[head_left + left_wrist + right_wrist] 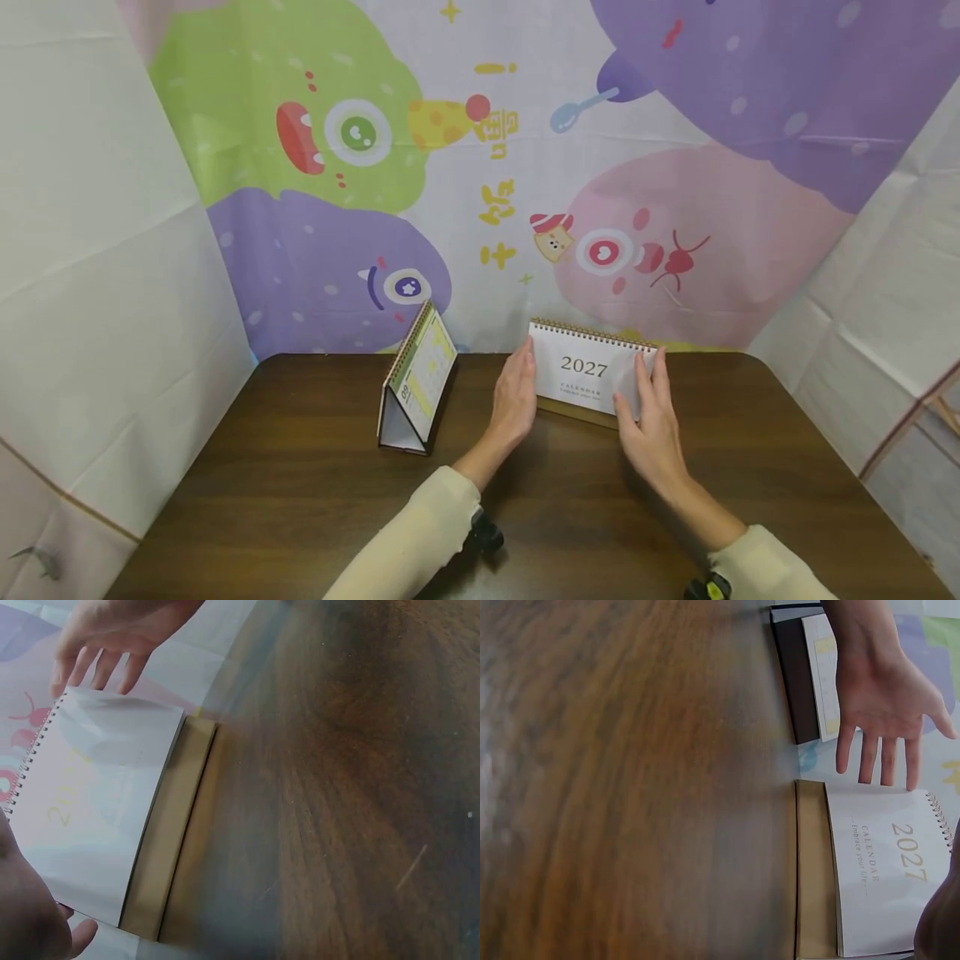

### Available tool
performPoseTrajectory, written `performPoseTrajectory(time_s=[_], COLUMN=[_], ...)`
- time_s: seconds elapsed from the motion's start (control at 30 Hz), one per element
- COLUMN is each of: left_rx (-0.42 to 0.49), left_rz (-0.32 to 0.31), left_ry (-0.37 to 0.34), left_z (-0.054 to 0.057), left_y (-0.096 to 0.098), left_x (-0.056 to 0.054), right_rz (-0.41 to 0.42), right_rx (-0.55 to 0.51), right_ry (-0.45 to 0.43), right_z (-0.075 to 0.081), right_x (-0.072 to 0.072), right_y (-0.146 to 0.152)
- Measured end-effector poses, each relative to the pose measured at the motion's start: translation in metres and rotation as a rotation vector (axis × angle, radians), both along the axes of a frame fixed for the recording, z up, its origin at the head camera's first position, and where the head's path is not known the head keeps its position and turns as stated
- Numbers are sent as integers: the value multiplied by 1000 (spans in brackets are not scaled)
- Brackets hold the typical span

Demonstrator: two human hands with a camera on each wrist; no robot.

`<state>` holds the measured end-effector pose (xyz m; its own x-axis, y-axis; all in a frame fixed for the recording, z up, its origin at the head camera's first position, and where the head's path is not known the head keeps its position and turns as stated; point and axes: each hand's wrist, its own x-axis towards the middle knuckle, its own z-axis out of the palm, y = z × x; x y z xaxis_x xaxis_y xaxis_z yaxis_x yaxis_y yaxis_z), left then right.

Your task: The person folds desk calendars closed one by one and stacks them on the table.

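Observation:
A white desk calendar [581, 367] marked 2027 stands tilted on its tan base [169, 832], spiral binding at the top. My left hand [516, 392] is at its left edge. The right wrist view shows that left hand [881, 705] with straight, spread fingers, their tips by the calendar's edge. At the opposite edge is my right hand [652, 417], thumb and fingers extended near the front corner. The left wrist view shows the right hand's fingers [107, 669] straight at the edge; whether they touch it, I cannot tell.
Left of the hands, a second desk calendar [420, 379] with a green and yellow page stands angled on the dark wooden table [540, 517]. A cartoon-printed cloth [495, 308] hangs behind the table, with white cloth walls [97, 208] at the sides.

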<state>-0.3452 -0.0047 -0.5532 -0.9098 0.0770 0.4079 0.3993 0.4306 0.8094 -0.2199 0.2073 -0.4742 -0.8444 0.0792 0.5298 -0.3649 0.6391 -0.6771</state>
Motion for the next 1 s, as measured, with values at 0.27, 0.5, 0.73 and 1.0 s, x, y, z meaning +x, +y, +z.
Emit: performPoseTrajectory(time_s=[0.27,0.5,0.73,1.0], left_rx=[31,67,114,182], left_rz=[23,68,133,153], left_ry=[17,15,47,48], left_z=[-3,-2,5,21], left_y=[-2,0,6,9], left_x=[2,11,31,56], right_rz=[-5,-3,2,-11], right_rx=[-3,-30,-68,-79], right_ry=[2,-12,-19,-19], right_z=[-1,-2,-1,-2], right_x=[-5,-11,-16,-22], right_y=[1,5,8,11])
